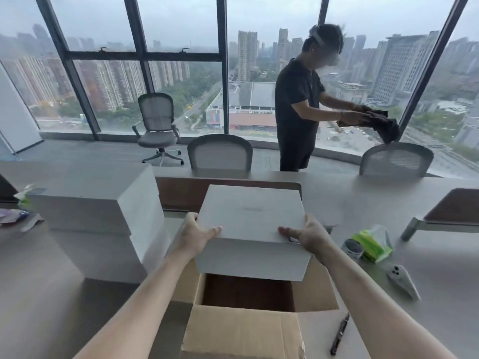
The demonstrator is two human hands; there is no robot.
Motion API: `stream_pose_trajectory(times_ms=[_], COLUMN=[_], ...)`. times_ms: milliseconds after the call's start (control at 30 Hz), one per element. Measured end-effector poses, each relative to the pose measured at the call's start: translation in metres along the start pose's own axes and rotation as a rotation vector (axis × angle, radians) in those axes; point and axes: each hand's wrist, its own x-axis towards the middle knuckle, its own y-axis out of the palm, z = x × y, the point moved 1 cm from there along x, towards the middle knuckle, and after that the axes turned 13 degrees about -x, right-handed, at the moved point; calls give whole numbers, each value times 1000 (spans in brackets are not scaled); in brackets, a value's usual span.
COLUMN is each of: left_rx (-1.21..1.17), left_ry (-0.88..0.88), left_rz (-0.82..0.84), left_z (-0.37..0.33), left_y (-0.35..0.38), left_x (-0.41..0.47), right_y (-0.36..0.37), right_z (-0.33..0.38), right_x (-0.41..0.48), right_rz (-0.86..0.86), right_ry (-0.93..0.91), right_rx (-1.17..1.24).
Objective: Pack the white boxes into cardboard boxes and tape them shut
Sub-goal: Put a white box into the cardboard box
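I hold a white box point(250, 218) in the air just above an open cardboard box point(243, 330) at the table's near edge. My left hand point(195, 235) grips the white box's left side, thumb on its lid. My right hand point(309, 235) grips its right side the same way. The cardboard box's flaps stand open and its inside looks dark and bare. A stack of more white boxes point(101, 216) sits on the table to the left.
A pen-like dark tool point(340, 332), a phone point(403, 281), a green wipes pack point(373, 244) and a small jar point(352, 250) lie to the right. Across the table a person point(298, 104) handles dark cloth. Chairs point(219, 152) line the far side.
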Motion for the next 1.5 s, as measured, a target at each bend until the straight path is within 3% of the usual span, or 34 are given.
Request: stream_pose_trajectory(times_ms=[400, 600, 1500], left_rx=[-34, -52, 149], left_ry=[-132, -178, -190], left_rz=[121, 63, 53], left_z=[80, 104, 108], left_y=[19, 22, 43], left_x=[-5, 4, 0], right_y=[64, 80, 85], right_z=[-79, -93, -128], right_x=[18, 20, -8], right_rz=[61, 63, 66], right_ry=[112, 128, 188], right_rx=[75, 66, 65])
